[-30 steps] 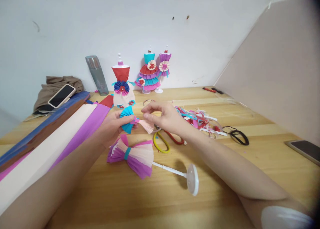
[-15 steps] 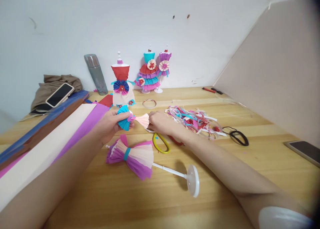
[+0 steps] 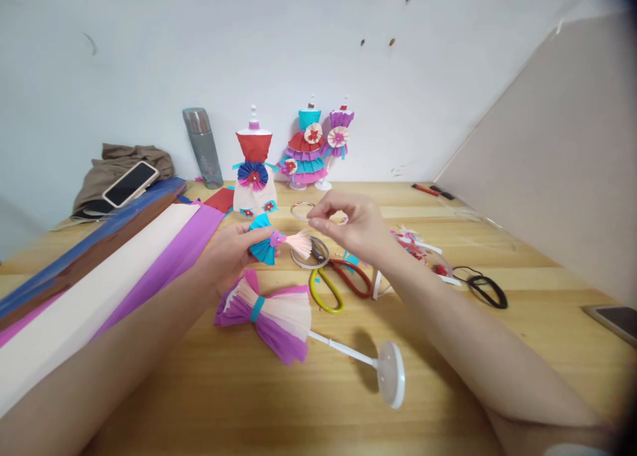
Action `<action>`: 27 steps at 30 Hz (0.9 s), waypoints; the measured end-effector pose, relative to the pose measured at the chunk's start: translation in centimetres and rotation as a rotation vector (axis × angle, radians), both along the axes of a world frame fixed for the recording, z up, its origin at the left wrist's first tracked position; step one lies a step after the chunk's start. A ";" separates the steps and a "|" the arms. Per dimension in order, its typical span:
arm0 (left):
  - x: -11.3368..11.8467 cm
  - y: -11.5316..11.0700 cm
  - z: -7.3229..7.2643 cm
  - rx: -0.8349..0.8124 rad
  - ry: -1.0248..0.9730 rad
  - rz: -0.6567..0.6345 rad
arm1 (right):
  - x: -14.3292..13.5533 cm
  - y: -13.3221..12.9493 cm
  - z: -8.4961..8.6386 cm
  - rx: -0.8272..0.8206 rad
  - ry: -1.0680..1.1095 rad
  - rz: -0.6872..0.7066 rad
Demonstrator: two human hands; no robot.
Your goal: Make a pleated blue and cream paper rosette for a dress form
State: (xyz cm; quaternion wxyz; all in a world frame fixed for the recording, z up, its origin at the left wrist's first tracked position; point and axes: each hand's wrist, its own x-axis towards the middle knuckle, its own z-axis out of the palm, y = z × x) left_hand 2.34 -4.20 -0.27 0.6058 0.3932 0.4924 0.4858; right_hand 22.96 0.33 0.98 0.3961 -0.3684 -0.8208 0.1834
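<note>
My left hand (image 3: 229,251) holds a pleated crepe paper bow (image 3: 262,245), blue at one end and cream at the other, with a small pink flower at its middle. Apart from the bow, to its right, my right hand (image 3: 351,225) is raised with thumb and index finger pinched together. What sits in that pinch, if anything, I cannot make out. Below the hands a small dress stand (image 3: 283,313) lies on its side, dressed in purple and cream crepe paper with a blue band. Scissors (image 3: 369,285) with yellow and red handles lie under my right hand, beside a tape roll (image 3: 293,260).
Three dressed stands, one in a red top (image 3: 254,146), stand near the wall by a grey flask (image 3: 204,154). Crepe paper sheets (image 3: 134,277) and a phone (image 3: 130,185) are at left. Paper scraps (image 3: 415,247), a black cord (image 3: 490,293) and another phone (image 3: 614,320) lie right.
My right hand has moved away from the bow's cream end, up and to the right, uncovering the scissors and tape roll. My left hand still holds the bow. The view has shifted slightly.
</note>
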 end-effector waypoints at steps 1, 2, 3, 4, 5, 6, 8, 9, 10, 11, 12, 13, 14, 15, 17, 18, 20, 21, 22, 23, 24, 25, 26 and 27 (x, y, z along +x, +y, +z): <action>0.0 0.0 -0.1 0.008 0.003 -0.005 | -0.4 -1.0 0.3 0.017 0.028 0.067; 0.1 -0.1 -0.1 0.017 0.007 -0.011 | -0.7 -1.8 0.5 0.046 0.026 0.111; 0.1 -0.2 -0.2 0.030 0.007 -0.017 | -1.1 -2.5 0.5 0.092 0.011 0.130; 0.1 -0.2 -0.2 0.043 0.006 -0.022 | -1.4 -3.0 0.5 0.129 -0.012 0.150; 0.1 -0.3 -0.2 0.053 0.004 -0.026 | -1.5 -3.3 0.4 0.150 -0.025 0.150; 0.1 -0.3 -0.1 0.060 0.001 -0.025 | -1.6 -3.4 0.4 0.157 -0.031 0.141; 0.0 -0.3 0.0 0.063 0.001 -0.021 | -1.4 -3.3 0.4 0.133 -0.018 0.117; 0.0 -0.2 0.1 0.064 0.001 -0.014 | -1.3 -3.3 0.5 0.113 -0.009 0.111; -0.1 -0.1 0.1 0.069 -0.002 -0.004 | -1.1 -3.2 0.6 0.098 -0.005 0.113; -0.2 0.1 0.1 0.078 -0.008 0.013 | -1.0 -3.2 0.7 0.091 -0.007 0.121; -0.4 0.2 0.1 0.088 -0.017 0.036 | -1.0 -3.2 0.7 0.094 -0.022 0.134; -0.6 0.4 0.1 0.096 -0.024 0.062 | -1.0 -3.2 0.7 0.106 -0.055 0.147; -0.7 0.6 0.0 0.104 -0.030 0.088 | -1.1 -3.1 0.6 0.125 -0.106 0.162; -0.9 0.8 0.0 0.111 -0.035 0.106 | -1.2 -2.9 0.4 0.146 -0.174 0.177; -1.2 1.0 -0.1 0.124 -0.045 0.123 | -1.2 -2.1 -0.2 0.170 -0.329 0.196; -1.2 1.0 -0.1 0.133 -0.049 0.128 | -1.1 -1.5 -0.5 0.161 -0.400 0.191; -1.2 1.0 -0.1 0.152 -0.062 0.153 | -0.6 0.0 -1.2 0.096 -0.465 0.132; -1.1 1.0 -0.1 0.157 -0.068 0.170 | -0.3 0.7 -1.6 0.035 -0.497 0.119; -1.0 0.9 -0.1 0.157 -0.075 0.183 | -0.1 1.5 -1.9 -0.022 -0.529 0.100; -0.9 0.9 0.0 0.151 -0.082 0.188 | 0.2 2.1 -2.3 -0.048 -0.561 0.083; -0.7 0.8 0.0 0.141 -0.090 0.186 | 0.3 2.5 -2.7 -0.054 -0.605 0.079; -0.6 0.8 0.0 0.130 -0.098 0.179 | 0.3 2.8 -3.1 -0.053 -0.645 0.075; -0.5 0.7 0.0 0.121 -0.104 0.172 | 0.2 2.9 -3.5 -0.039 -0.671 0.089; -0.4 0.7 -0.1 0.116 -0.109 0.166 | 0.1 2.9 -3.8 -0.032 -0.682 0.104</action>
